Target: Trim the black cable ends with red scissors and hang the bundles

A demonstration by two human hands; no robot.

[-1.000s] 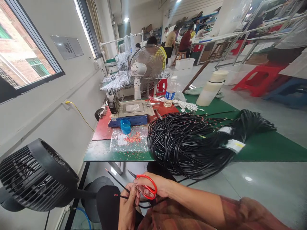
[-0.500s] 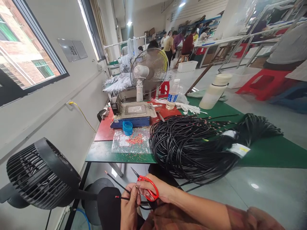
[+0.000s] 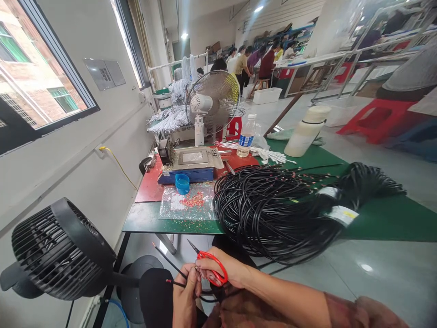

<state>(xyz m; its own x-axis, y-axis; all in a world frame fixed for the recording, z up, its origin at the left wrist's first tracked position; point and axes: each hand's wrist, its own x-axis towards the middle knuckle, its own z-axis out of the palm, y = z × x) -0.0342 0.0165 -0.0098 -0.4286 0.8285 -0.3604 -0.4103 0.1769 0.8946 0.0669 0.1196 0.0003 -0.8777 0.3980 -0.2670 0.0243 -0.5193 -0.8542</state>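
My left hand point(image 3: 187, 283) is closed around black cables point(image 3: 170, 262), whose stripped ends stick out to the left with reddish tips. Red-handled scissors point(image 3: 218, 269) sit in my right hand point(image 3: 223, 266), blades pointing up and to the left. The fingertips of both hands meet at a cable end, too small to make out. Loops of the held cable hang below my hands. A large bundle of black cables point(image 3: 259, 205) lies on the green table point(image 3: 139, 217) beyond my hands, bound with white wraps at its right.
A plastic sheet with red scraps point(image 3: 194, 199), a blue cup point(image 3: 182, 184) and a blue-based heating device point(image 3: 187, 175) stand on the table. A bottle point(image 3: 245, 139) and a beige flask point(image 3: 303, 136) are behind. A black fan point(image 3: 61, 250) stands left. Several people work in the background.
The view has shifted very slightly. My hands, the scissors and the cables keep almost the same positions.
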